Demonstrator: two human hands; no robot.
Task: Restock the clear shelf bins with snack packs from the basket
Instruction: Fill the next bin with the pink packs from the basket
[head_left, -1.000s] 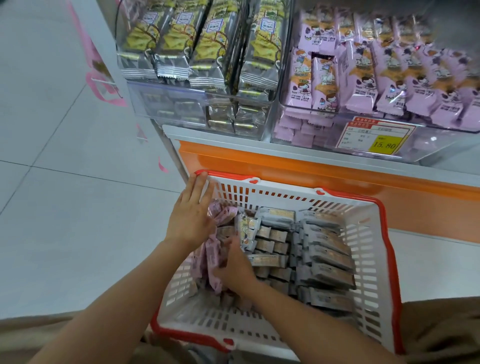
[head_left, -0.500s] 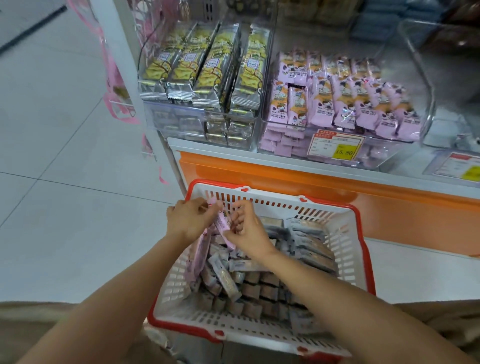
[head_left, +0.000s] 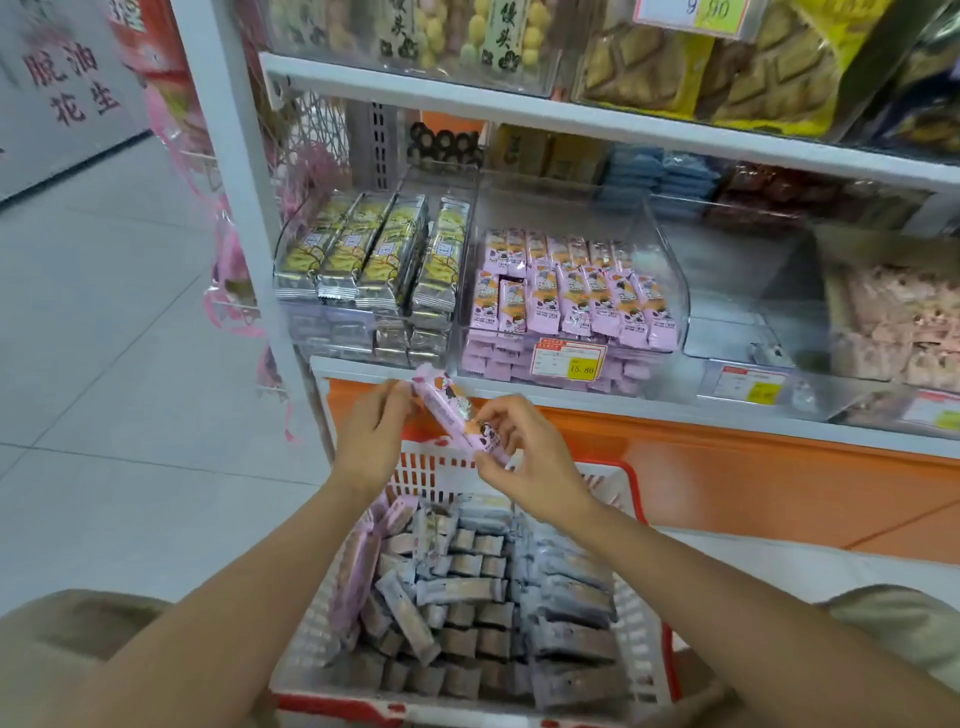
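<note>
Both hands hold one pink snack pack (head_left: 451, 415) above the far rim of the white basket with red trim (head_left: 647, 613). My left hand (head_left: 371, 434) pinches its upper left end. My right hand (head_left: 524, 460) pinches its lower right end. The pack slants down to the right, just below the shelf edge. Inside the basket lie several more packs (head_left: 467, 613), pink ones along the left wall and grey ones across the rest. On the shelf, a clear bin (head_left: 675, 260) holds rows of matching pink packs (head_left: 571, 296), with room at its back.
Left of the pink bin, another clear bin holds yellow and silver packs (head_left: 374, 254). A price tag (head_left: 570, 360) hangs on the pink bin's front. An empty clear bin (head_left: 748, 291) stands to the right. An orange shelf base (head_left: 727, 483) runs behind the basket. Tiled floor (head_left: 104, 364) lies at left.
Both hands rose out of the basket with a pink pack and now hold it level with the shelf edge. The view tilted up, showing higher shelves.
</note>
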